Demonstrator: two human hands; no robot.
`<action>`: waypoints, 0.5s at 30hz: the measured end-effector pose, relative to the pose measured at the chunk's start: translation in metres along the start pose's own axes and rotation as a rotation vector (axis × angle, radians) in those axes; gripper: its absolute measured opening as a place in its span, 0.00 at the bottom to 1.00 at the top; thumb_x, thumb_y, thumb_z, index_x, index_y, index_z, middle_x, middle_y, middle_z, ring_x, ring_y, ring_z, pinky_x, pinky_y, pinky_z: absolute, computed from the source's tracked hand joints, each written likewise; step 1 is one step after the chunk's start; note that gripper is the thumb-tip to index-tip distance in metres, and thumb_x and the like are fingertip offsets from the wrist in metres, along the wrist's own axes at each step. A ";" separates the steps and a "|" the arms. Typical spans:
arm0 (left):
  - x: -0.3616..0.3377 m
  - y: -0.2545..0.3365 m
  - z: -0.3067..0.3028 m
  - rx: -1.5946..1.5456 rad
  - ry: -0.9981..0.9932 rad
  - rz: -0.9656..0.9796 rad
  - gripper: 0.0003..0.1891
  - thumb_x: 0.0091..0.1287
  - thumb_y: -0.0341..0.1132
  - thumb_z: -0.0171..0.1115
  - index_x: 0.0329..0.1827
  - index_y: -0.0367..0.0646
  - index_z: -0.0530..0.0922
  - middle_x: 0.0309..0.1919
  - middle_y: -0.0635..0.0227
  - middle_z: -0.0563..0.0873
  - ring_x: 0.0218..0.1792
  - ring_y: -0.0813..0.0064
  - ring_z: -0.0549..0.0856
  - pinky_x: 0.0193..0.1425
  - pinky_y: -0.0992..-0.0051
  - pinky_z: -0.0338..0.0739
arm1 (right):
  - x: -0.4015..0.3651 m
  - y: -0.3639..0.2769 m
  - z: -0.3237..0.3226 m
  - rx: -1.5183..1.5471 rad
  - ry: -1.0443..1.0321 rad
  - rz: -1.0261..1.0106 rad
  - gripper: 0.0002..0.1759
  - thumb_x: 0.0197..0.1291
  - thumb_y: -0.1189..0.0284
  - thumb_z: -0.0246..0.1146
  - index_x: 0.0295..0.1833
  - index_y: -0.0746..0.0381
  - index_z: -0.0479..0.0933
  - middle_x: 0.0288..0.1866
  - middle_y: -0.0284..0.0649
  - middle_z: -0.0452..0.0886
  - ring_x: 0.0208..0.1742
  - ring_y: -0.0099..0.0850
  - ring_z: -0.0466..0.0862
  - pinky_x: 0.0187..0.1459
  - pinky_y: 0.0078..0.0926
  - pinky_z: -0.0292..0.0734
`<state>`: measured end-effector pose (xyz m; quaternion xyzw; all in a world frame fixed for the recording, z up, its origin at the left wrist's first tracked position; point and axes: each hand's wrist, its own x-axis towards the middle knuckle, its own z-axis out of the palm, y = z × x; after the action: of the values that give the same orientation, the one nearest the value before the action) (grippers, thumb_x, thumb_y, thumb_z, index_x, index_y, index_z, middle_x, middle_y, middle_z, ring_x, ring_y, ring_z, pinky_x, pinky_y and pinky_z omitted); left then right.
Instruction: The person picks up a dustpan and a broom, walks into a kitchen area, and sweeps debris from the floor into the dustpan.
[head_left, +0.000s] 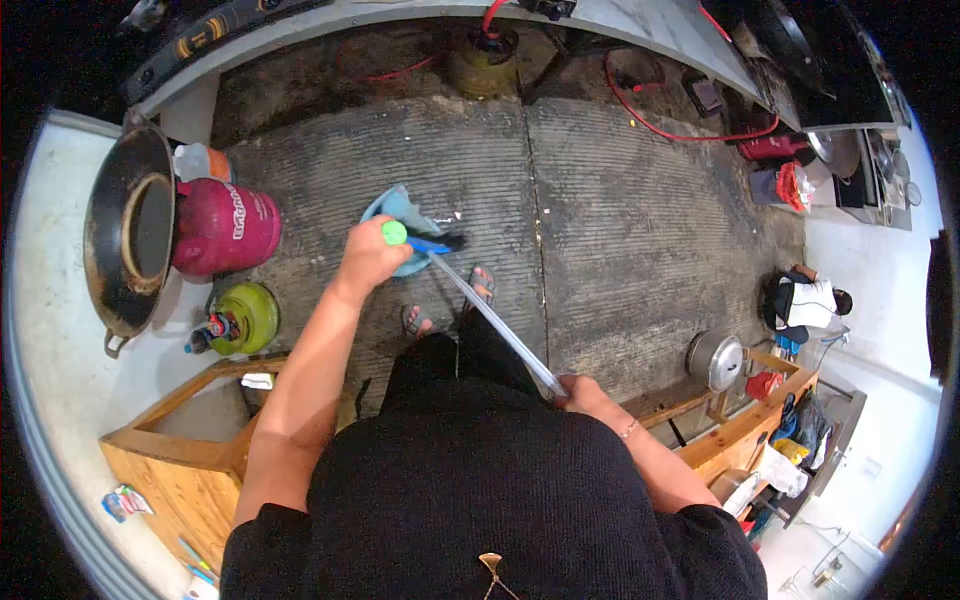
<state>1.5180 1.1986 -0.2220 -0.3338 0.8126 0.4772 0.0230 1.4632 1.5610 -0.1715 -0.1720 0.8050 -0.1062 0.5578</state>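
My left hand [368, 260] is closed around the top of an upright handle with a green end [394, 233], above a light-blue dustpan [398, 205] on the floor. Part of the dustpan is hidden under that hand. Near my right hip, my right hand [590, 395] grips the silver pole of a broom [500, 325]. The pole slants down and away to a blue head with dark bristles [430, 244], at the dustpan's opening. A small pale scrap [457, 216] lies on the floor beside the dustpan. My sandalled feet stand just behind the broom head.
On the left are a pink gas cylinder [226, 226], a green gas cylinder [245, 317] and a large wok [130, 235]. A lidded pot [714, 360] stands at right, near a wooden bench [740, 440]. Another person [808, 303] crouches by the right wall. Red hoses cross the far floor.
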 end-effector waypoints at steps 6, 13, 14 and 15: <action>-0.017 -0.021 -0.018 0.168 0.016 -0.023 0.14 0.42 0.35 0.61 0.33 0.40 0.77 0.27 0.54 0.80 0.31 0.58 0.80 0.37 0.69 0.73 | -0.031 0.012 -0.038 -0.019 0.164 0.136 0.16 0.52 0.72 0.57 0.45 0.69 0.71 0.34 0.51 0.78 0.34 0.36 0.79 0.39 0.32 0.72; -0.044 -0.033 -0.008 0.123 0.023 -0.015 0.16 0.41 0.34 0.63 0.35 0.40 0.77 0.29 0.53 0.81 0.35 0.57 0.81 0.41 0.69 0.74 | -0.003 0.054 -0.008 -0.380 0.126 0.397 0.15 0.49 0.72 0.55 0.44 0.66 0.69 0.38 0.55 0.76 0.44 0.49 0.76 0.42 0.41 0.73; -0.043 -0.033 -0.004 0.122 0.025 -0.017 0.16 0.41 0.34 0.63 0.35 0.40 0.77 0.29 0.53 0.81 0.35 0.57 0.81 0.41 0.69 0.74 | -0.003 0.060 -0.004 -0.383 0.124 0.396 0.15 0.49 0.72 0.55 0.44 0.66 0.69 0.38 0.55 0.76 0.44 0.49 0.76 0.42 0.41 0.73; -0.041 -0.028 0.000 0.150 0.023 -0.035 0.16 0.41 0.34 0.63 0.36 0.40 0.78 0.30 0.52 0.81 0.35 0.57 0.81 0.41 0.68 0.74 | -0.013 0.048 -0.003 -0.362 0.099 0.344 0.15 0.49 0.72 0.55 0.45 0.65 0.70 0.38 0.56 0.76 0.44 0.50 0.76 0.42 0.41 0.72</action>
<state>1.5660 1.2109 -0.2291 -0.3507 0.8403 0.4108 0.0470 1.4573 1.6102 -0.1772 -0.1240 0.8546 0.1279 0.4878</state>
